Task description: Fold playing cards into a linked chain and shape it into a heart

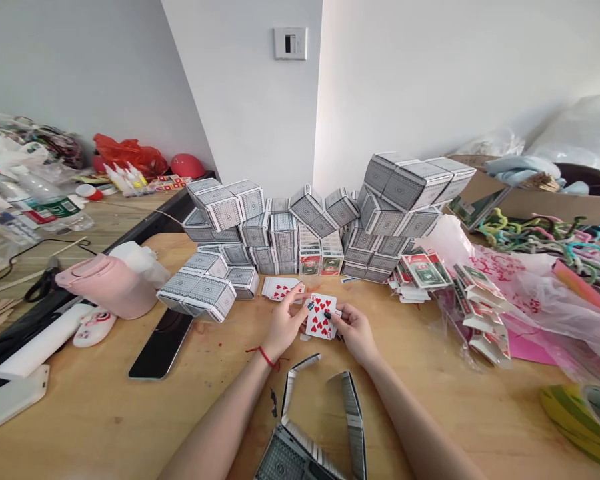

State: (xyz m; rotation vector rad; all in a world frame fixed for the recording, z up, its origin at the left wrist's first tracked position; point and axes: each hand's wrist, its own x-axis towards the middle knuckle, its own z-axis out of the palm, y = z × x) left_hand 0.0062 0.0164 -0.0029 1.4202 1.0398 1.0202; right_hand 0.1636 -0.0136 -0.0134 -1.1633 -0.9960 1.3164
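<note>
Both my hands meet over the middle of the wooden table (pixel 105 413). My left hand (pixel 283 325) and my right hand (pixel 354 328) pinch the two sides of a playing card (pixel 321 315) with red hearts, face up. Just behind it a small pile of cards (pixel 280 289) lies face up. In front of me, between my forearms, stands a partly built box of folded cards (pixel 320 433) with grey patterned backs. A red string circles my left wrist.
A wall of grey patterned card cubes (pixel 305 227) stands across the back. A black phone (pixel 163 341), a pink bottle (pixel 107 285) and white items lie left. Card packs (pixel 425 270), plastic bags and pipe cleaners (pixel 545 237) crowd the right; a tape roll (pixel 587 417) sits near right.
</note>
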